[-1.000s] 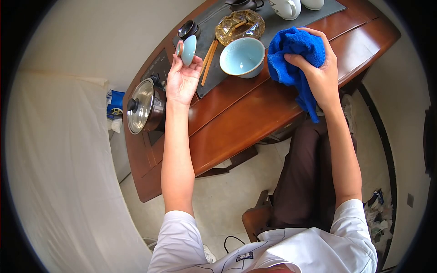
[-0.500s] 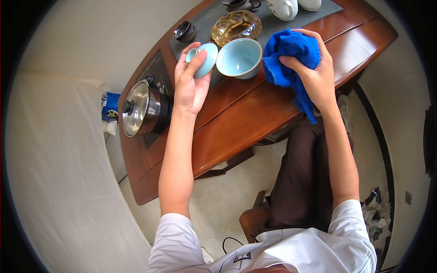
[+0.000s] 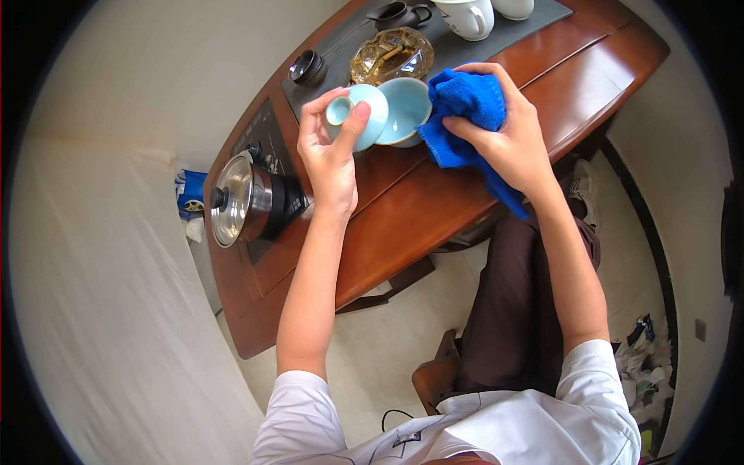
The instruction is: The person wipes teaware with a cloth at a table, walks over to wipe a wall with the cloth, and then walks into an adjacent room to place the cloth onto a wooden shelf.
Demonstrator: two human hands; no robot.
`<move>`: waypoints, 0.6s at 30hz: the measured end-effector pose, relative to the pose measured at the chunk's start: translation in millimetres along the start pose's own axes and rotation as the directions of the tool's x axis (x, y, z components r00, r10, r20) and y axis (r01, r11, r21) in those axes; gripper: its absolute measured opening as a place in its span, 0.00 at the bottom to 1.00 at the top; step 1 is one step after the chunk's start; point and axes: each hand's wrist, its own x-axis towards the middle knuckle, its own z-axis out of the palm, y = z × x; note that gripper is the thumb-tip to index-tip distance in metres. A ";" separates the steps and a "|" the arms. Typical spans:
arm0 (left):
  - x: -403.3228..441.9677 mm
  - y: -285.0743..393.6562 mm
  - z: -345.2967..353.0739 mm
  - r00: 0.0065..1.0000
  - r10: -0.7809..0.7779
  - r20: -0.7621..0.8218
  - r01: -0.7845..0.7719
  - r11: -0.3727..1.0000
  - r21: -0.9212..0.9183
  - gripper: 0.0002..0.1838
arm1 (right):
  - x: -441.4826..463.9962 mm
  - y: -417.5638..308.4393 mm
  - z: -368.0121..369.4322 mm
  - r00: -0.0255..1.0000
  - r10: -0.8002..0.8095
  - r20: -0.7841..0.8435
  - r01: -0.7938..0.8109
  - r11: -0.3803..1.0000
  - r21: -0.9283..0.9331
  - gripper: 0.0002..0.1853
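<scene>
My left hand [image 3: 329,147] grips a pale blue teacup lid [image 3: 370,116], its round knob facing me, with fingers and thumb at the rim. Behind the lid and partly covered by it is a matching pale blue bowl-shaped cup [image 3: 408,105], its inside turned toward me. My right hand [image 3: 508,136] is closed around a bunched blue cloth [image 3: 469,101], one end of which hangs down past the table edge. The cloth overlaps the cup's right side in view; whether it touches the cup I cannot tell.
A glass ashtray [image 3: 391,54], a dark pitcher [image 3: 397,15], white mugs [image 3: 469,17] and small dark cups [image 3: 308,68] stand on the grey mat [image 3: 508,43]. To the left, a lidded steel pot [image 3: 246,200] sits on the wooden table [image 3: 387,225].
The lid has shifted right and now covers part of the cup. My right hand and the cloth have moved left, toward the lid. The camera view has shifted slightly.
</scene>
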 end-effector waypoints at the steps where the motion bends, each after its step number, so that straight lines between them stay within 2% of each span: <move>1: 1.9 -4.4 -0.4 0.999 0.034 0.030 -0.035 0.999 0.030 0.19 | 0.2 0.2 0.2 1.000 0.019 0.008 -0.019 1.000 0.004 0.26; 8: -3.8 -11.8 12.4 0.998 0.067 0.009 -0.067 0.963 0.261 0.22 | -0.2 -2.0 -0.5 0.998 0.050 0.024 -0.049 0.999 -0.009 0.27; 11: 1.1 -16.0 13.1 0.998 0.063 -0.016 -0.056 0.958 0.282 0.22 | 3.0 0.3 0.4 0.998 0.053 0.032 -0.053 0.998 -0.019 0.27; 14: 1.3 -21.0 15.5 0.996 0.076 0.035 -0.084 0.933 0.349 0.22 | 2.7 0.3 0.3 0.998 0.060 0.036 -0.059 0.998 -0.027 0.27; 18: 2.3 -19.2 18.3 1.000 0.011 0.018 -0.016 0.954 0.301 0.22 | 3.4 0.2 -0.3 0.995 0.088 0.042 -0.088 0.996 -0.009 0.27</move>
